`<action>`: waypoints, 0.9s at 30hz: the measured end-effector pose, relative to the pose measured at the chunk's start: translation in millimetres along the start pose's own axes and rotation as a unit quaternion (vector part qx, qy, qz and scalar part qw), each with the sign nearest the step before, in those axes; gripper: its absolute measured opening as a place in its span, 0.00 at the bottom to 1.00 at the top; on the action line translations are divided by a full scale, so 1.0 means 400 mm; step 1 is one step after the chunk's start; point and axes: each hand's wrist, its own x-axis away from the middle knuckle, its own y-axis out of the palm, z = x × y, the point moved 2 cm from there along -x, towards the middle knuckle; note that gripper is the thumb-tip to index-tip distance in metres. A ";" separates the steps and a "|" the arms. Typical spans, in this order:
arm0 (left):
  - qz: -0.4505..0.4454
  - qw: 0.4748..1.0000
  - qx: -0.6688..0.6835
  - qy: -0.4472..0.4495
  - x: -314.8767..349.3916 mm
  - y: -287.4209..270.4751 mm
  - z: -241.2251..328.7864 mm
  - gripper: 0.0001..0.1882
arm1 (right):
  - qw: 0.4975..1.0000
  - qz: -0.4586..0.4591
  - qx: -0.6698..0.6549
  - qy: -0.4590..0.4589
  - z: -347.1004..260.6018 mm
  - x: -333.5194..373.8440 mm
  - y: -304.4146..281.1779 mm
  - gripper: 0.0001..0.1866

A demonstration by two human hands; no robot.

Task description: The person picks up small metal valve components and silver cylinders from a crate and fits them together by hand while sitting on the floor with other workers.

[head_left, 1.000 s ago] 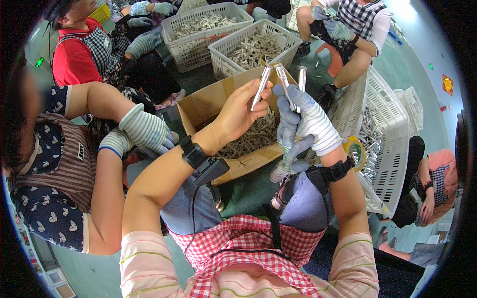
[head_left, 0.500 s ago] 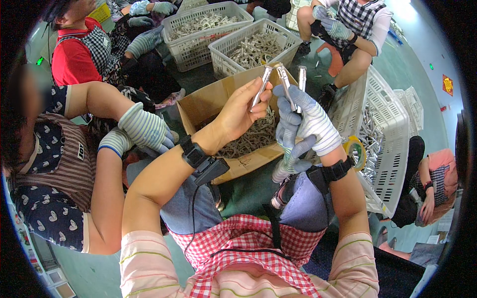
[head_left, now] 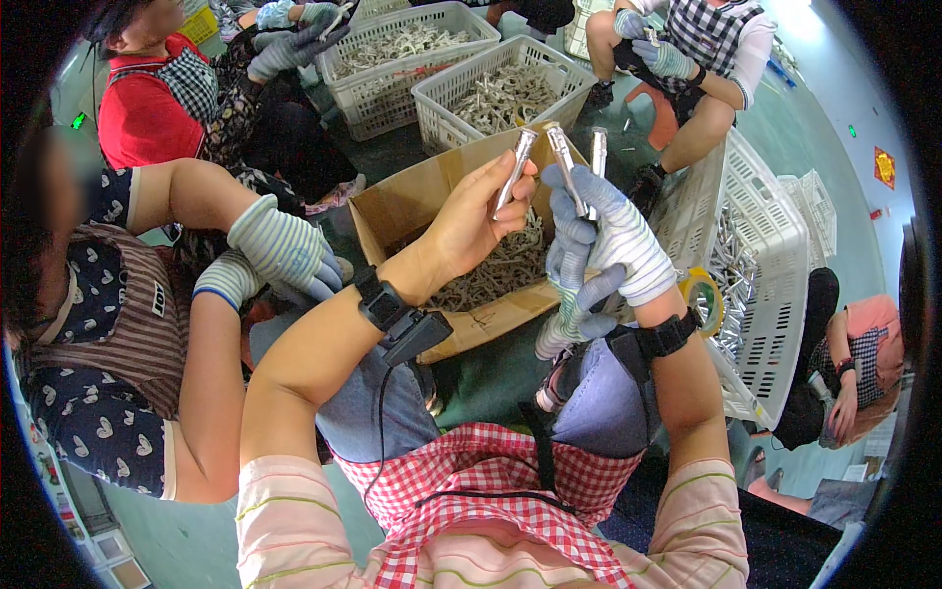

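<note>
Bare and pinching, my left hand [head_left: 466, 221] holds a silver nail clipper [head_left: 515, 182] upright between thumb and fingers. My right hand [head_left: 618, 240], in a grey and white striped glove, grips a second nail clipper [head_left: 560, 155], its end standing above the fingertips. Another silver clipper [head_left: 599, 149] sticks up behind the gloved fingers. The left clipper is beside the right-hand ones, not touching them. Both hands are raised above an open cardboard box [head_left: 392, 211] of dull metal parts [head_left: 491, 275]. The lower ends of the right-hand pieces are partly hidden by the glove.
A white slatted basket [head_left: 760, 324] of shiny metal pieces stands tilted at right, a tape roll [head_left: 703, 302] by its near edge. Two more white baskets [head_left: 442, 123] [head_left: 339, 88] of metal parts lie beyond the box. A gloved co-worker [head_left: 108, 324] sits close at left; others sit around.
My hands and the clippers hold almost still, with only a slight turn of the left clipper. At far left, a co-worker's gloved hand has lifted and now shows a metal piece.
</note>
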 end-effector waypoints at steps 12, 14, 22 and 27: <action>0.005 1.000 -0.018 0.007 0.003 0.000 0.002 0.15 | 0.998 0.008 0.050 -0.022 0.008 -0.010 -0.008 0.19; 0.005 1.000 -0.027 0.011 0.004 0.001 0.001 0.15 | 0.998 0.004 0.058 -0.027 0.007 -0.008 -0.009 0.19; 0.039 0.991 -0.110 0.062 0.002 -0.007 0.001 0.11 | 0.990 0.011 0.136 -0.045 -0.001 -0.004 -0.011 0.19; 0.031 0.989 -0.122 0.084 -0.007 -0.012 -0.003 0.10 | 0.990 0.002 0.131 -0.056 0.003 -0.013 -0.029 0.18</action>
